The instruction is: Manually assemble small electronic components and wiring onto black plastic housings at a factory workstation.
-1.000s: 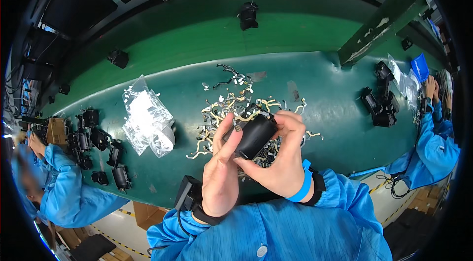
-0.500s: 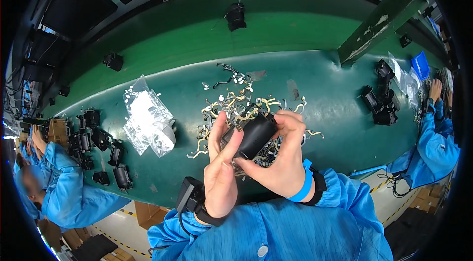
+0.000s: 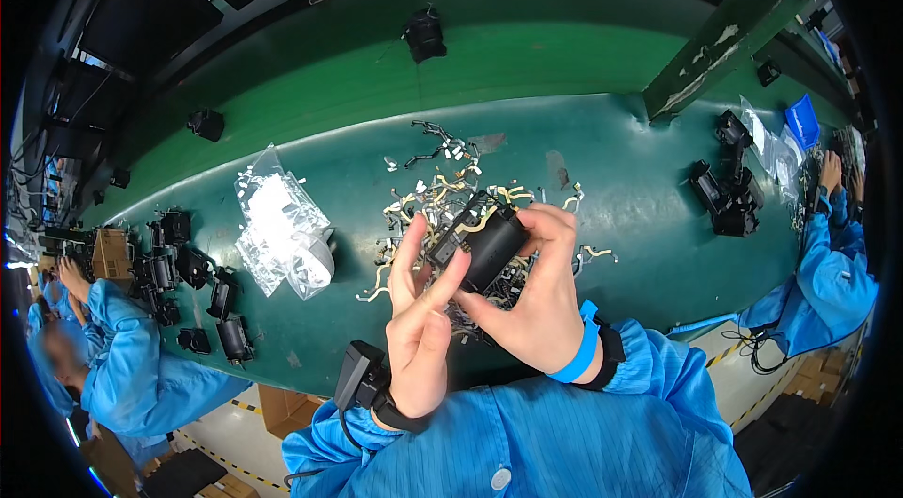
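Above the middle of the table, both hands grip one black plastic housing [image 3: 499, 249] with a rounded, barrel-like body and a flat, framed side. My left hand [image 3: 420, 333] holds its left side, fingers closed along the flat part. On the right, my right hand [image 3: 546, 305] pinches the rounded body between thumb and fingers. A short tan cable [image 3: 482, 220] runs over the top of the housing. Beneath the hands lies a loose pile of small cables [image 3: 456, 188] with white and black connectors, partly hidden by the hands and housing.
Left of the pile lies a clear plastic bag [image 3: 280, 225] of white pieces. Similar black housings [image 3: 193, 268] crowd the table's left, and more black housings [image 3: 729, 192] sit at the right. A green post [image 3: 729, 37] rises at the back right. People in blue work at both sides.
The housing has been turned in my hands, so its flat framed side and the tan cable show more. My fingers have shifted slightly on it.
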